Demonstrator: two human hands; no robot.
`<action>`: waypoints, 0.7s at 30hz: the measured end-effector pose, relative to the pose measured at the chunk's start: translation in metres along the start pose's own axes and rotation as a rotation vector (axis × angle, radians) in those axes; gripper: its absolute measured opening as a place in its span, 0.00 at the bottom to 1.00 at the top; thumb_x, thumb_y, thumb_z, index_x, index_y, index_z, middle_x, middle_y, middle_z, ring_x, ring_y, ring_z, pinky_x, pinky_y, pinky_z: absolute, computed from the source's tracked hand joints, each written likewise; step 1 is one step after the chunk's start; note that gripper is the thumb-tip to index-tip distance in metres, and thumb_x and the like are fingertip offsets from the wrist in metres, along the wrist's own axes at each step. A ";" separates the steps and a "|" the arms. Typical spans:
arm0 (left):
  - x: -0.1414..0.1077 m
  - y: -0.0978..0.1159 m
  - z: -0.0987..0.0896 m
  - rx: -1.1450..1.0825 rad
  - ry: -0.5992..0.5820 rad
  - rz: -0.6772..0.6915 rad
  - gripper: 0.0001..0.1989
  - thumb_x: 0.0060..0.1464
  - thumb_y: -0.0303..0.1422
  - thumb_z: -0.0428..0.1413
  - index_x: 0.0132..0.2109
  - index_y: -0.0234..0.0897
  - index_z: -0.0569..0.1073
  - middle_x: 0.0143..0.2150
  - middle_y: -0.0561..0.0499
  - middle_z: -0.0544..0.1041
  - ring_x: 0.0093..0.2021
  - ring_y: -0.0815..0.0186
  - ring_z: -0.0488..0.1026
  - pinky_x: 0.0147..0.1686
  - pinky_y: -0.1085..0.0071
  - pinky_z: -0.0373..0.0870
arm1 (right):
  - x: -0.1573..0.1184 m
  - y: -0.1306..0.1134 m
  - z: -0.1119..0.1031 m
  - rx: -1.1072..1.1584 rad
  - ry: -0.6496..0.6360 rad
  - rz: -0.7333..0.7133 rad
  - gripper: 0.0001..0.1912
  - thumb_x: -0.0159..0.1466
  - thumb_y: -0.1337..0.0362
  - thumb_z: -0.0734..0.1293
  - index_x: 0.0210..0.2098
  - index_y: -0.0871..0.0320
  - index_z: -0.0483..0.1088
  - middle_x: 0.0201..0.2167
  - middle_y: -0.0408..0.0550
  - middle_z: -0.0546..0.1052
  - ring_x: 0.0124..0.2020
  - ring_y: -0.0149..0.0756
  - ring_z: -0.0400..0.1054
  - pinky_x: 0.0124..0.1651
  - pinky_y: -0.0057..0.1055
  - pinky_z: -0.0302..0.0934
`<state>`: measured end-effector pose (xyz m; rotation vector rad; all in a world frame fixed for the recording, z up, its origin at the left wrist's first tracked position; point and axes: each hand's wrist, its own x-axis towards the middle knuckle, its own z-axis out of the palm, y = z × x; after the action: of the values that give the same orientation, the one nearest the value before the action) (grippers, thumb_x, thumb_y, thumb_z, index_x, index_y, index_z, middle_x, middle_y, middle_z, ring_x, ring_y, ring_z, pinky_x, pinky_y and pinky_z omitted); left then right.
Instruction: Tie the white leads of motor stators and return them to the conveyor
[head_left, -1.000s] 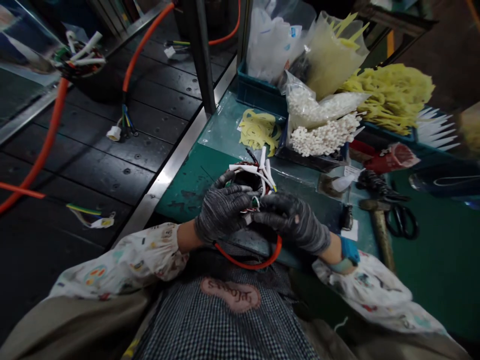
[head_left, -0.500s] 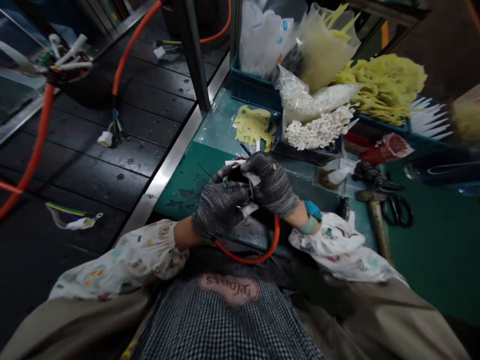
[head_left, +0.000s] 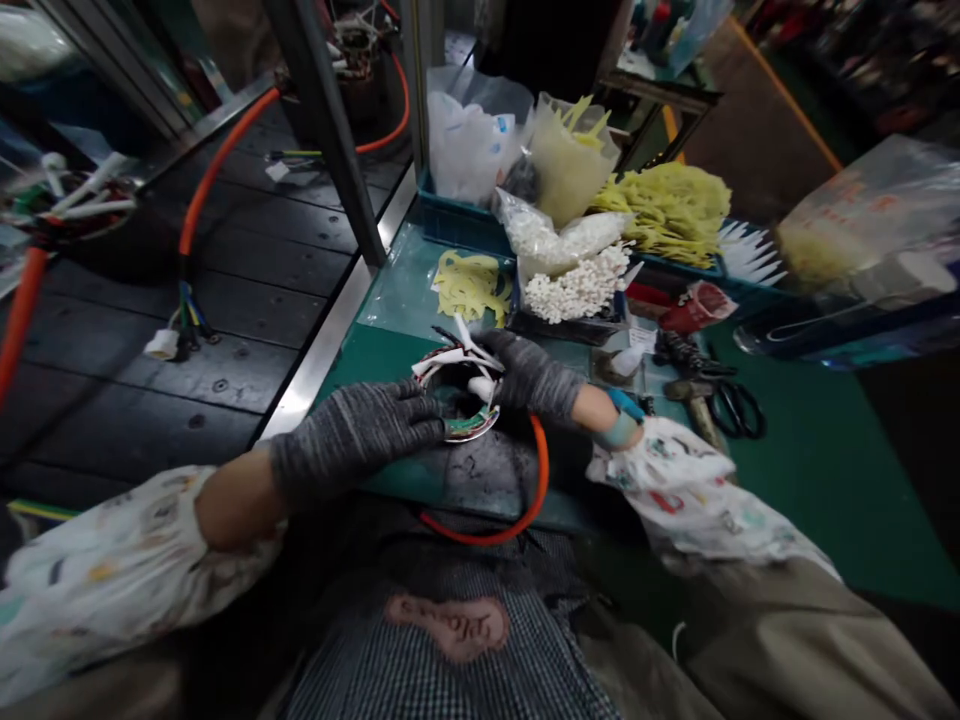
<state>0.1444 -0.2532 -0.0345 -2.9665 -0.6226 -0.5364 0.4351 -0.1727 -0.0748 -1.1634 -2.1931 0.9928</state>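
A round motor stator (head_left: 472,430) stands on the bench in front of me, with an open dark middle. White-sleeved leads (head_left: 463,345) and copper windings show around its upper rim, and a green strip lies along the near side. Against its left side rests my left hand (head_left: 356,430) in a grey knit glove, fingers stretched out and touching the rim. My right hand (head_left: 536,375), gloved alike, is closed around the stator's right edge and leads; its fingertips are partly hidden. An orange cable (head_left: 541,475) loops below the right hand toward the apron.
Behind the stator lie yellow insulation pieces (head_left: 469,287) and a box of white tubes (head_left: 577,290). Black scissors (head_left: 739,408) and a hammer (head_left: 694,400) lie to the right. A metal post (head_left: 330,130) rises at left beside the slatted conveyor (head_left: 247,340), which carries other stators with orange cables.
My hands have parted from their close grip over the leads. The left moved left to the stator's side, the right stayed near its edge. The view has shifted, showing more of the stator.
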 end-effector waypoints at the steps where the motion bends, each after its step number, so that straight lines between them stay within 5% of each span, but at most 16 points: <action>1: 0.002 -0.001 -0.002 0.033 -0.010 0.019 0.22 0.71 0.19 0.58 0.64 0.45 0.82 0.60 0.48 0.88 0.58 0.57 0.83 0.54 0.66 0.79 | 0.010 0.000 -0.007 0.013 -0.064 -0.029 0.29 0.60 0.66 0.83 0.60 0.55 0.81 0.60 0.53 0.87 0.59 0.50 0.83 0.70 0.49 0.76; 4: 0.004 0.001 -0.002 0.153 -0.004 0.024 0.15 0.69 0.19 0.60 0.54 0.41 0.84 0.48 0.46 0.88 0.48 0.55 0.83 0.46 0.63 0.76 | 0.032 0.001 -0.017 0.073 -0.234 -0.117 0.25 0.64 0.67 0.81 0.60 0.53 0.80 0.57 0.47 0.89 0.54 0.42 0.84 0.63 0.42 0.80; 6: 0.002 0.001 0.001 0.229 0.057 0.006 0.13 0.69 0.18 0.59 0.51 0.38 0.84 0.46 0.44 0.87 0.44 0.55 0.81 0.42 0.62 0.75 | 0.032 0.000 -0.015 0.068 -0.236 -0.151 0.26 0.67 0.64 0.80 0.64 0.53 0.79 0.58 0.48 0.88 0.54 0.41 0.84 0.62 0.41 0.81; 11: -0.005 -0.005 0.004 0.230 0.060 -0.016 0.13 0.69 0.20 0.60 0.53 0.41 0.84 0.46 0.45 0.87 0.44 0.56 0.81 0.42 0.63 0.76 | -0.006 0.000 -0.024 -0.210 0.077 -0.144 0.31 0.68 0.51 0.83 0.67 0.52 0.80 0.65 0.56 0.82 0.62 0.54 0.81 0.66 0.49 0.78; 16: -0.017 -0.005 0.012 0.190 0.098 0.007 0.18 0.64 0.19 0.63 0.53 0.47 0.84 0.53 0.51 0.89 0.55 0.60 0.82 0.59 0.62 0.76 | -0.021 0.009 -0.065 -0.492 0.532 -0.037 0.18 0.75 0.52 0.74 0.61 0.49 0.83 0.60 0.58 0.81 0.63 0.60 0.74 0.73 0.62 0.67; 21: -0.027 -0.002 0.026 0.182 0.149 -0.035 0.13 0.73 0.28 0.60 0.58 0.47 0.83 0.67 0.51 0.86 0.75 0.58 0.76 0.85 0.53 0.54 | 0.007 0.008 -0.070 -0.629 0.503 -0.021 0.14 0.70 0.57 0.78 0.53 0.52 0.83 0.69 0.60 0.78 0.72 0.66 0.64 0.78 0.70 0.55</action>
<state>0.1290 -0.2578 -0.0677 -2.7210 -0.6709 -0.6588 0.4832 -0.1375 -0.0368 -1.4475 -2.1212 -0.0473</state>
